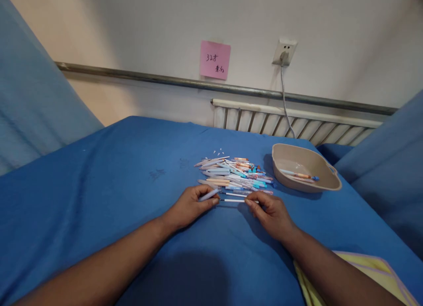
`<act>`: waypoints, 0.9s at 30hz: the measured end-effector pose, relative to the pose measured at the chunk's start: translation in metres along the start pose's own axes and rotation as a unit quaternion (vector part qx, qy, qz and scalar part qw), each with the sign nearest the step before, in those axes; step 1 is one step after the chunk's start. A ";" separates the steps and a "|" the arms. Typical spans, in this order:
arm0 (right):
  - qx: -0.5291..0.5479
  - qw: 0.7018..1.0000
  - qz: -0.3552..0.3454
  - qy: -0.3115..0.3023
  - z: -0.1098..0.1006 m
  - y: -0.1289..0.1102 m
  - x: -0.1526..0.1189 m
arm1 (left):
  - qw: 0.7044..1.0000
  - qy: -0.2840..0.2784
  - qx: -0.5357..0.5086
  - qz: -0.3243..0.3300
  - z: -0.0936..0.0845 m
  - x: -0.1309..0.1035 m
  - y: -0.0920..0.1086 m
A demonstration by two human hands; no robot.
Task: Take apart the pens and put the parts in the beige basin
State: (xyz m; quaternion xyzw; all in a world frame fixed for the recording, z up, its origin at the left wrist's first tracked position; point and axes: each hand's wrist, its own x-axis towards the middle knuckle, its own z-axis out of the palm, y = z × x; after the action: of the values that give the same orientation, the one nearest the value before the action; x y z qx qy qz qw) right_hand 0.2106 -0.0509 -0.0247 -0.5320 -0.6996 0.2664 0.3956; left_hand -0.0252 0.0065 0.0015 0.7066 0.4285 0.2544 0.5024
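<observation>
Pale wall (158, 33) with metal rail (165, 79), white radiator (257, 119), hanging blue curtains (29, 90).

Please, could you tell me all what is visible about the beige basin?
The beige basin looks like smooth plastic, with a rounded, roughly oval opening, sloping walls and a cut-out handle at its far right corner. It stands upright on the blue sheet, right of the pen pile. A few pens lie inside, one with an orange section and a blue end; the rest of its floor shows bare. Neither hand touches it.

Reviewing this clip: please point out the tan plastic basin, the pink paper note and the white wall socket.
Tan plastic basin (280, 174), head view, outer front wall.
Pink paper note (211, 70), head view, lower middle.
White wall socket (277, 57), head view, left side.
</observation>
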 end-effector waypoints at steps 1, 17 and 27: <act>-0.011 1.000 -0.011 -0.003 0.000 -0.001 -0.001 | 1.000 0.002 0.010 0.003 0.001 0.000 0.000; 0.017 0.990 -0.004 -0.138 0.010 -0.015 -0.005 | 1.000 0.013 -0.017 -0.001 0.011 -0.003 0.002; 0.114 0.986 0.052 -0.106 0.009 -0.004 -0.003 | 0.994 0.014 -0.107 -0.008 -0.002 -0.002 0.004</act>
State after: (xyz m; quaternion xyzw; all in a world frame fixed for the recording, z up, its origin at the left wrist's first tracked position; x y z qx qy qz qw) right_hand 0.2008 -0.0544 -0.0270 -0.4878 -0.6742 0.4194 0.3629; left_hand -0.0260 0.0055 0.0055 0.6412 0.4116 0.3047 0.5715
